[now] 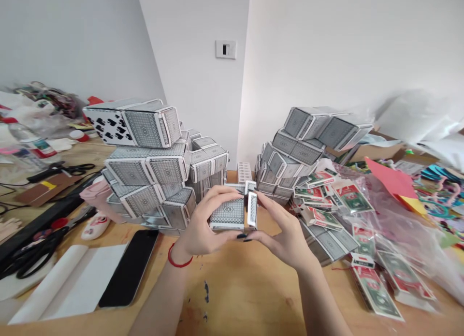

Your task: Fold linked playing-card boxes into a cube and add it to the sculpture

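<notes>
Left hand: in the head view, the left hand [201, 227] pinches a grey-patterned card box [228, 212], fingers curled over the top, thumb underneath.
Right hand: the right hand [284, 227] pinches a white-edged piece [252, 209] at the box's right end, index finger above, thumb below; whether they're joined, I can't tell.
Card box: held up over the wooden table [253, 292], between two stacks.
Stacks: the left stack [168, 171] and right stack [300, 152] stand toward the table's far edge.
Right edge side: red-and-green packets [375, 290].
Left edge side: black phone [129, 268] beside white paper [87, 278].
</notes>
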A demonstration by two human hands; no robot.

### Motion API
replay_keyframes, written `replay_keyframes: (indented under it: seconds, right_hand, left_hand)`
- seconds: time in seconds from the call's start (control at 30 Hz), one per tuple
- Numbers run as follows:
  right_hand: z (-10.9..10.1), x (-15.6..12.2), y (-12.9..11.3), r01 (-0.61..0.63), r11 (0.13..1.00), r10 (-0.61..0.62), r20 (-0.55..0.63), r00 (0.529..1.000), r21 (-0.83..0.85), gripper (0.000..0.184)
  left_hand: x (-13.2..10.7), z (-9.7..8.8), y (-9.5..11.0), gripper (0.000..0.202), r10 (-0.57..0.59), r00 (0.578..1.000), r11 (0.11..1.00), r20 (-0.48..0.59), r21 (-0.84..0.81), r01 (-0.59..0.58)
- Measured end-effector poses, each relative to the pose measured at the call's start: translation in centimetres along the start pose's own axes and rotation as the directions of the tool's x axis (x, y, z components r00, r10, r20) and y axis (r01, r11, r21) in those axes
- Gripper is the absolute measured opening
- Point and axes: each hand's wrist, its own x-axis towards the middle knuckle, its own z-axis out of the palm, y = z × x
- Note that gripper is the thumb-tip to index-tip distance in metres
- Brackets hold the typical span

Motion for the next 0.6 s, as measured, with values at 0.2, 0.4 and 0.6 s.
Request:
replay_keyframes:
  seconds: [0.2, 0.4, 0.6]
  right_hand:
    - [0.5, 0.3, -0.5, -0.014, 0.998, 0.013, 0.008, 1.0, 0.055, 0.054]
    - [1.2, 0.3, -1.3, -0.063, 0.997, 0.065, -0.038, 0.997, 0.041, 0.049]
    - [2.5, 0.2, -1.9, -0.142, 0.99, 0.14, -0.144, 0.98, 0.002, 0.046]
  left_hand:
    - [0.3, -0.1, -0.9, 0.041, -0.037, 0.999, 0.969, -0.016, -0.244, 0.032]
    - [0.2, 0.5, -1.9, 0.031, -0.115, 0.991, 0.947, -0.065, -0.309, 0.09]
    - [0.1, 1.4, -2.6, 0.028, -0.207, 0.971, 0.914, -0.116, -0.377, 0.15]
